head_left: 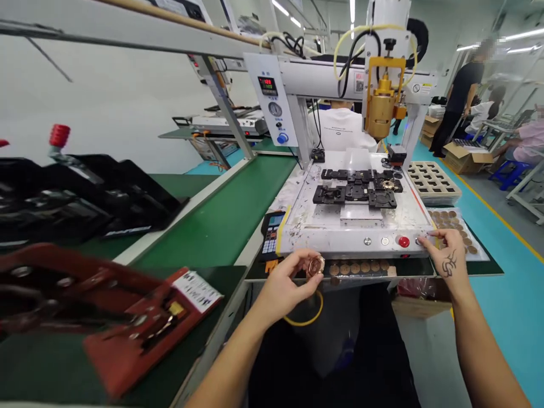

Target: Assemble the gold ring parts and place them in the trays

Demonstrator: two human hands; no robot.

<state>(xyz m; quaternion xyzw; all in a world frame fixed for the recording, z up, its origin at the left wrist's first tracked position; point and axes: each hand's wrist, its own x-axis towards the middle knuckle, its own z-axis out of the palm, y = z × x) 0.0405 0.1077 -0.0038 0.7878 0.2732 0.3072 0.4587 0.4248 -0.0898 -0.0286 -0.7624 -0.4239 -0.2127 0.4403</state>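
Below the machine's front edge, left hand [285, 281] pinching a small copper-coloured ring part [316, 264] between thumb and fingertips, held just in front of a narrow strip of round brown discs [360, 267]. Further right, right hand [446, 255], marked with a dark tattoo on its back, fingers loosely curled, index fingertip touching the front panel [340, 241] beside the red button [403, 242]; two silver buttons [376, 241] just left of that. Behind the right hand, clear tray [475, 254] holding more round brown discs in rows. Further back, beige compartment tray [432, 181], cells looking unfilled from this angle. On the white machine bed, black fixtures [359, 188] in two rows, one at the right carrying a ring-like piece. Above, brass-coloured dispensing head [381, 110] on the gantry. Left upright carrying a control box [272, 99] with red digits on a display, too small to read, a round gauge and a blue knob. Keypad pendant [271, 233] at the bed's left corner. On the desk at left, green conveyor belt [221, 218], red clamp tool [102, 309] with a white label, print unreadable, and black trays [85, 195].
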